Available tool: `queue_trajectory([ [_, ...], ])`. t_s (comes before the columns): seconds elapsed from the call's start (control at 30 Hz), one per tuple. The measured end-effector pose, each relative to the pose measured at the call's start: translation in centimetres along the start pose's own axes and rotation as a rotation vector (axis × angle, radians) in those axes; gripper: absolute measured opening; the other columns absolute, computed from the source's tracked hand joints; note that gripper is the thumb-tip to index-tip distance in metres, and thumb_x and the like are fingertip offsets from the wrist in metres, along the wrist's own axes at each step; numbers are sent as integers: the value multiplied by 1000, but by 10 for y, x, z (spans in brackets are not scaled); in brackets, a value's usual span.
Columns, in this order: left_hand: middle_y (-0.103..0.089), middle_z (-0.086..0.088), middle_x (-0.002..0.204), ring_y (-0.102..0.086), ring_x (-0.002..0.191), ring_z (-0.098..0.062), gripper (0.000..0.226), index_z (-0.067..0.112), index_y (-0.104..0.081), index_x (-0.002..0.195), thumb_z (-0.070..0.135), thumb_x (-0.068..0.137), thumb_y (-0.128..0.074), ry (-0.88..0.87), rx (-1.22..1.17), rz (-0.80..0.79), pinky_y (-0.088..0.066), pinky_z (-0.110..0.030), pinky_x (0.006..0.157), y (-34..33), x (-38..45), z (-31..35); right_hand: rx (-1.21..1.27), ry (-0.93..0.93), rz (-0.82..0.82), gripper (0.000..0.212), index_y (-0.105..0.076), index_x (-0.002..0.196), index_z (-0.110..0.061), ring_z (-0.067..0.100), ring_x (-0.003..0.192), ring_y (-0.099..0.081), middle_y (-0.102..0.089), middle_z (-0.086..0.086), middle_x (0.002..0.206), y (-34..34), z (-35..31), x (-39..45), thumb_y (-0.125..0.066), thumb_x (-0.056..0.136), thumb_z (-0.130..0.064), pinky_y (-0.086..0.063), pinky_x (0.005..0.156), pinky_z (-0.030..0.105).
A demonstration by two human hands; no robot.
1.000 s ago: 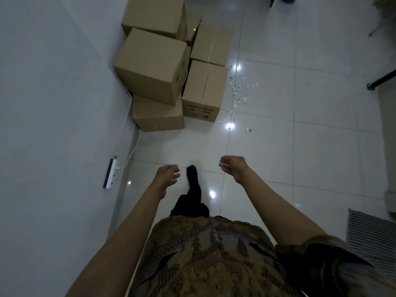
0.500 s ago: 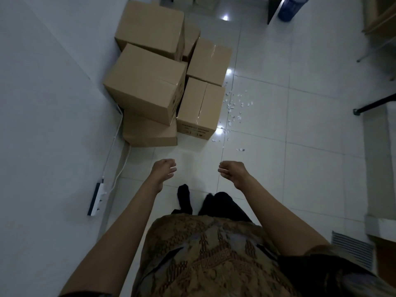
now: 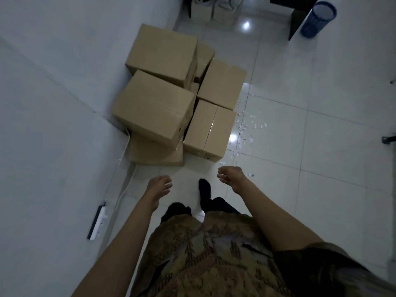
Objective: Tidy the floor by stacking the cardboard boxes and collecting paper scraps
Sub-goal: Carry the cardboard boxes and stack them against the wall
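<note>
The cardboard boxes point(image 3: 171, 99) sat in a jumble against the wall point(image 3: 53, 103), some on top of others and some side by side on the floor point(image 3: 300, 189), so they probably had not been stacked neatly yet. One big box point(image 3: 153, 108) leaned on a flat one point(image 3: 156, 154) under it. The paper scraps point(image 3: 246, 129) lay spread on the tiles just beside the boxes, on the right. A blue bin point(image 3: 318, 19) stood far off in the corner, maybe for the scraps. The person held both arms out in front, likely to get ready to grab a box. The left hand point(image 3: 159, 186) was loosely curled and held nothing. The right hand point(image 3: 231, 175) was loosely curled too, with nothing in it. Compared with a second before, the boxes looked closer and the blue bin had come into view, so the person had walked forward.
</note>
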State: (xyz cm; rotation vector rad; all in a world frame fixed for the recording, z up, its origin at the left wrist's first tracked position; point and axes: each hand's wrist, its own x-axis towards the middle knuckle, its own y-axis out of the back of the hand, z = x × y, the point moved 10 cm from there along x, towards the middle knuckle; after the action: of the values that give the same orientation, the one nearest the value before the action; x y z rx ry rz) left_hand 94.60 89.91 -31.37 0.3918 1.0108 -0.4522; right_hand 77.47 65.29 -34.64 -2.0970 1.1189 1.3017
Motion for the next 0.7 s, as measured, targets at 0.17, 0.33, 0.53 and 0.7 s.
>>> queue_trajectory([
  [0.17,-59,-13,105,-60,92,-22,15,12,-60,85,13,98,-53,-18,-69,28,-47,-38,89,-8,15,39,-76,3,-23,20,-61,104,7,25,84,-69,-66,20,98,-18,-53,35,-65,87,-3,-58,68,27],
  [0.33,-59,-10,112,-59,105,-24,16,8,-55,114,16,102,-48,9,-99,34,-46,-41,100,5,40,70,-115,11,-68,18,-62,104,4,15,63,-62,-59,14,84,-59,-96,61,-61,88,-3,-56,63,24],
  [0.53,-60,-10,114,-60,101,-21,28,5,-55,124,21,101,-52,29,-99,8,-47,-37,95,34,82,111,-103,-6,-36,12,-63,100,4,20,72,-62,-62,14,84,-101,-122,73,-62,90,-3,-55,66,26],
  [0.7,-58,-13,129,-59,109,-24,35,4,-51,133,21,102,-51,32,-64,16,-47,-38,97,66,116,146,-95,4,-33,11,-62,96,2,17,64,-61,-58,13,80,-145,-150,91,-63,86,-1,-54,57,23],
])
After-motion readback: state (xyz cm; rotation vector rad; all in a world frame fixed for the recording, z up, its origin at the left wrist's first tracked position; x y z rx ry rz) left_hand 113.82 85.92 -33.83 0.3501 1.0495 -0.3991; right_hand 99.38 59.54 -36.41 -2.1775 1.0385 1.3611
